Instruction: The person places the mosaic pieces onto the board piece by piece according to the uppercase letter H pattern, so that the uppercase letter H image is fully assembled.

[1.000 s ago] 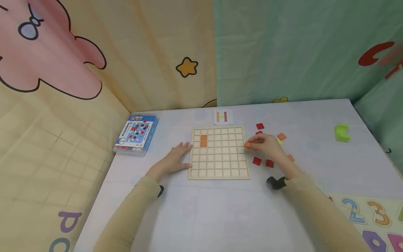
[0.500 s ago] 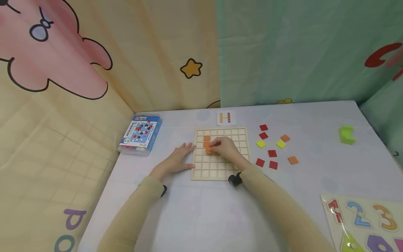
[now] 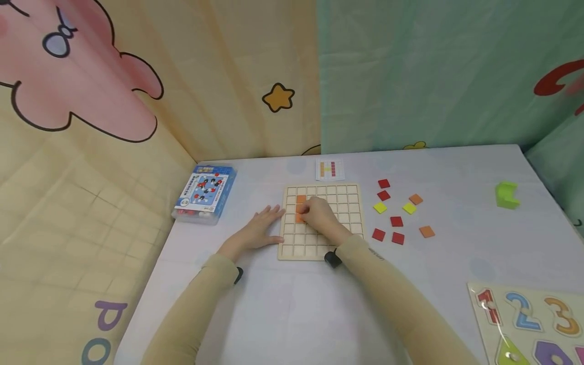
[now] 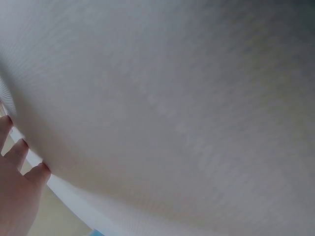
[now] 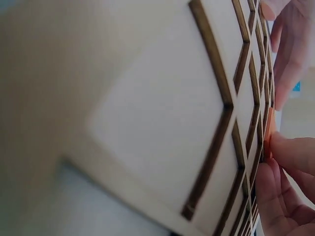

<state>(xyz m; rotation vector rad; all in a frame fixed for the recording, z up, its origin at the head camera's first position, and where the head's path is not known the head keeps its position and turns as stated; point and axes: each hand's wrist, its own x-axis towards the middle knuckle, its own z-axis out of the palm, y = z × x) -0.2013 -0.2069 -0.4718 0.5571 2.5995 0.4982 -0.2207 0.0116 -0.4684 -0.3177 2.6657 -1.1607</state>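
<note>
A wooden grid board (image 3: 298, 250) lies flat on the table. My left hand (image 3: 256, 230) rests at its left edge, fingers spread and thumb apart; in the left wrist view only part of this hand (image 4: 18, 194) shows. Over the board's upper left my right hand (image 3: 320, 215) pinches an orange square tile (image 5: 268, 130) between thumb and fingers, right at the grid. That tile (image 3: 298, 218) sits in the second column, partly hidden by the fingers. Above it in the same column are more orange tiles (image 3: 301, 199).
Right of the board lie several red tiles (image 3: 397, 221), yellow tiles (image 3: 409, 208) and orange tiles (image 3: 427, 231). A small pattern card (image 3: 330, 170) is behind the board. A boxed set (image 3: 205, 193) stands left, a green block (image 3: 506, 195) far right, a number puzzle (image 3: 479, 324) front right.
My right hand has carried the orange tile left from beside the board's right edge to the second column and lowered it to the grid. The left hand stays at the edge.
</note>
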